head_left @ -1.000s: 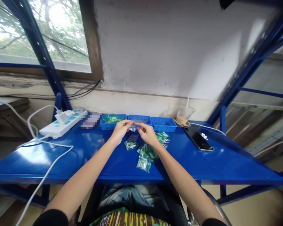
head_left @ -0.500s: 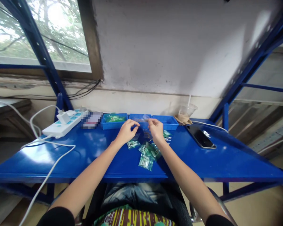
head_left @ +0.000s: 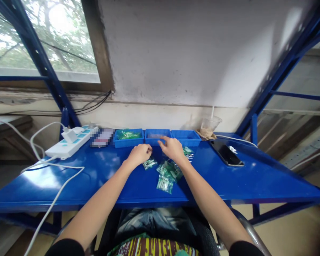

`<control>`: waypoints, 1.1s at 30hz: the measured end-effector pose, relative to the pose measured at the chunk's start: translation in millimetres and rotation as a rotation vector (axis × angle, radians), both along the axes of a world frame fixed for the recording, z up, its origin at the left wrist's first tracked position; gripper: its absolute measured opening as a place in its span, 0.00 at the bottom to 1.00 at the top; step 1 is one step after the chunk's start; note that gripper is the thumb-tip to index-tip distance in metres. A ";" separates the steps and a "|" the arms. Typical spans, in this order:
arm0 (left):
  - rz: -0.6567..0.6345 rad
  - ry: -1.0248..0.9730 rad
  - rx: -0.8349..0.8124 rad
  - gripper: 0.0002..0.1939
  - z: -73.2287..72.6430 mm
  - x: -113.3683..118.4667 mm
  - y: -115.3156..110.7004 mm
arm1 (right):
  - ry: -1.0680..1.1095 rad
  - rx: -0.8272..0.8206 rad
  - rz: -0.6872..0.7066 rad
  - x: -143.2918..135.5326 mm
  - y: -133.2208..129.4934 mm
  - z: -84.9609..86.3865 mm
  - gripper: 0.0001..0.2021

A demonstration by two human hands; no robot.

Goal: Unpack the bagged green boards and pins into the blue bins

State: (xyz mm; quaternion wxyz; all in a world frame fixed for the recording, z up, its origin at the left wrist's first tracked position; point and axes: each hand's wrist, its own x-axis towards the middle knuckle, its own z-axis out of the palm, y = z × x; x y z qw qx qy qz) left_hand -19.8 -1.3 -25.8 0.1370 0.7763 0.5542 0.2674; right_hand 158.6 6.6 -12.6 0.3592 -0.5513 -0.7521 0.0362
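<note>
My left hand (head_left: 140,154) is closed, low over the table in front of the blue bins; what its fingers hold, if anything, is too small to name. My right hand (head_left: 172,148) has its thumb and fingers apart, just before the middle blue bin (head_left: 159,143), which has clear plastic inside. Green packets fill the left blue bin (head_left: 129,143). The right blue bin (head_left: 186,143) shows a bare inside. Small green-and-clear packets (head_left: 165,181) lie in a pile below my hands, and another packet (head_left: 149,163) is beside my left hand.
A white power strip (head_left: 69,145) with cables sits on the left of the blue table (head_left: 101,185). Farther right are a black phone (head_left: 226,154), white earphones (head_left: 232,150) and a plastic cup (head_left: 209,127) with a straw. Blue frame posts rise at both sides.
Both hands have come down and nearer to me, away from the middle bin. My left fingers have closed, my right thumb and fingers have parted. The clear plastic by my right fingers is no longer raised.
</note>
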 end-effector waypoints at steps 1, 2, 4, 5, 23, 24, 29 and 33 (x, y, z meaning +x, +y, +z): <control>-0.003 -0.036 0.024 0.04 2.1 -0.5 0.9 | 0.038 -0.011 0.024 -2.9 -1.2 -0.7 0.14; -0.004 -0.068 0.056 0.05 4.4 -0.7 1.6 | 0.089 -0.040 0.052 -5.0 -2.1 -0.9 0.15; -0.004 -0.135 0.129 0.05 9.1 0.2 1.5 | 0.229 -0.171 0.118 -7.8 -2.4 -0.8 0.20; -0.009 -0.170 0.165 0.06 11.3 1.4 0.9 | 0.323 -0.266 0.154 -9.1 -2.1 -0.9 0.23; -0.036 -0.406 0.058 0.20 17.2 13.1 -5.9 | 1.059 -0.346 0.259 -17.6 -4.4 2.7 0.18; -0.016 -0.470 -0.031 0.25 17.3 13.0 -5.3 | 1.005 -0.326 0.275 -17.7 -4.5 1.7 0.15; 0.011 -0.800 -0.315 0.31 18.3 9.0 -2.2 | 0.543 -0.046 0.380 -19.6 -10.5 -1.1 0.09; 0.007 -0.876 -0.208 0.17 17.8 3.9 1.1 | 0.362 0.089 0.373 -23.0 -14.9 -1.8 0.14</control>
